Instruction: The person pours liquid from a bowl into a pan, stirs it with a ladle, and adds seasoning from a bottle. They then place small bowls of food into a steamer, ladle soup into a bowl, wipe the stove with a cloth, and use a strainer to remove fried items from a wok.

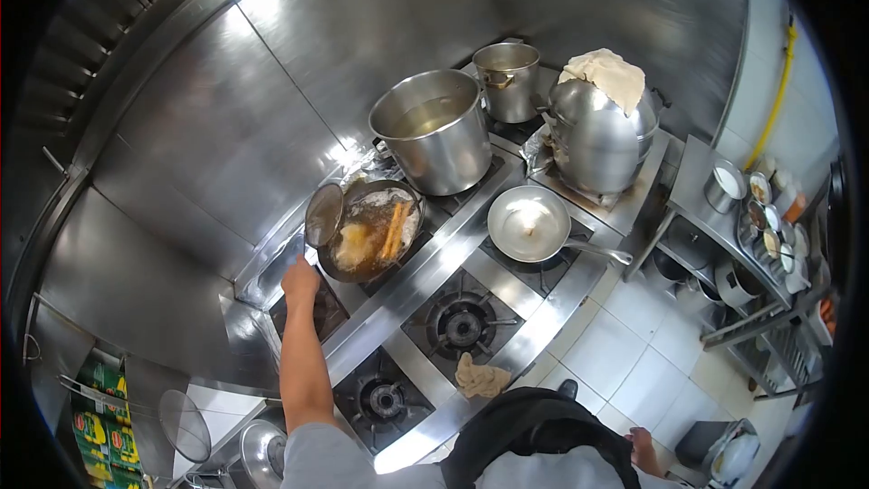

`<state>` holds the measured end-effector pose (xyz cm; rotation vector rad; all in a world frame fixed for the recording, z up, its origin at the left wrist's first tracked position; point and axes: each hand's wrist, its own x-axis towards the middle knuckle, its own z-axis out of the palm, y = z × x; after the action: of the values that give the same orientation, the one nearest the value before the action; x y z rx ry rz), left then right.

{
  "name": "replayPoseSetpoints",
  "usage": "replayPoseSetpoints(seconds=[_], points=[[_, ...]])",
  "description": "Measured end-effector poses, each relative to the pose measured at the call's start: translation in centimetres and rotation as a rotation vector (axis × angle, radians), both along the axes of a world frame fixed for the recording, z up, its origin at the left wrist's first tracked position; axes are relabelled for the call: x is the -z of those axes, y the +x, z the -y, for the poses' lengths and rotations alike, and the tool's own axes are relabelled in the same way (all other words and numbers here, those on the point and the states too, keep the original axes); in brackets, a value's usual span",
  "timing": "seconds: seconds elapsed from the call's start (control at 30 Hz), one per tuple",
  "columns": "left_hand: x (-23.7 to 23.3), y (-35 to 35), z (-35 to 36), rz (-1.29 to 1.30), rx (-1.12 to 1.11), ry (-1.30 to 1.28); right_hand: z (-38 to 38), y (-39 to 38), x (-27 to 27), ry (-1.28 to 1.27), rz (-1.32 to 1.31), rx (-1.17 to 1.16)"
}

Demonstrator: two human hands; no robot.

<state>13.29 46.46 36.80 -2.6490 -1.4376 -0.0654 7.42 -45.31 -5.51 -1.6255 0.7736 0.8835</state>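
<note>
My left hand [300,280] is closed around the handle of a round mesh skimmer [323,215]. The skimmer's head is over the left rim of a dark wok [414,199]. Inside the wok, bubbling oil surrounds two long golden-brown sticks [395,230] and a pale yellow piece [354,243]. Low on the right, beside my body, my right hand [643,451] hangs away from the stove. Its fingers show too little to tell whether they are closed.
Behind the wok stands a large pot of liquid [436,149], with a smaller pot [507,81] beyond. A frying pan [529,222] points its handle right. A crumpled cloth [482,377] lies on the front edge. Right stands a shelf of containers [708,199].
</note>
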Motion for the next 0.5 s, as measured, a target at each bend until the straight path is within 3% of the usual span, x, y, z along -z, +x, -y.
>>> replayPoseSetpoints(seconds=[0.03,0.07,0.13,0.3,0.4,0.5], points=[[-0.3,0.4,0.3,0.012,0.015,0.016,0.5,-0.5,0.3,-0.033,0.101,-0.182],[-0.4,0.8,0.3,0.012,0.021,0.013,-0.2,-0.5,-0.8,-0.037,0.101,-0.176],[-0.4,1.0,0.0,0.069,0.163,-0.061,-1.1,0.0,-2.2,-0.019,-0.065,0.169],[2.6,1.9,-4.0,-0.067,0.21,-0.159,-2.3,0.5,-3.7,0.005,-0.065,0.238],[3.4,1.2,-5.9,0.041,0.197,-0.342,-2.3,0.1,-4.8,0.015,-0.023,0.233],[2.9,0.6,-7.4,0.1,0.024,-0.686,-1.9,-0.2,-4.3,-0.004,-0.016,0.209]])
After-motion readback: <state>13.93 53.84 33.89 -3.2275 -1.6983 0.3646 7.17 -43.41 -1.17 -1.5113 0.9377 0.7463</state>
